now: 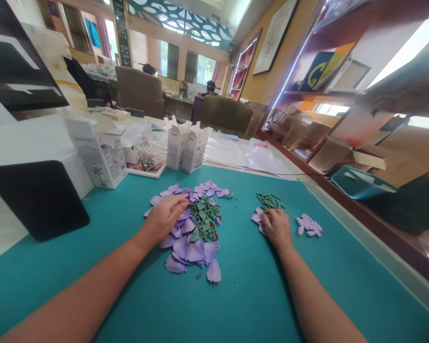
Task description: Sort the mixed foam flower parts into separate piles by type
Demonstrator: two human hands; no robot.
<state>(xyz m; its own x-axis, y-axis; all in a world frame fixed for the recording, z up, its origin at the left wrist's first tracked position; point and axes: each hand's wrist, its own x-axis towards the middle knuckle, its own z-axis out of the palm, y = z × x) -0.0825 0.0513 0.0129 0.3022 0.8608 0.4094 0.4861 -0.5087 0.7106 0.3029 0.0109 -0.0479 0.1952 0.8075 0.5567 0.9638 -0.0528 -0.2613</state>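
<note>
A heap of purple petal-shaped pieces (189,238) lies on the teal mat (236,295), with small green pieces (205,219) mixed in at its middle. My left hand (164,216) rests on the heap's left side, fingers curled and pinching among the petals. My right hand (277,226) lies knuckles-up on a small pile of purple petals (257,218), fingers bent down onto them. Just beyond that hand sits a cluster of green stem pieces (270,201). To its right lies a group of small pale purple pieces (309,225).
White cartons (184,145) stand open at the mat's far edge, a larger white box (100,152) to their left. A black pad (39,197) leans at the left. Plastic bags (250,155) cover the table behind. Shelves with boxes (329,143) run along the right.
</note>
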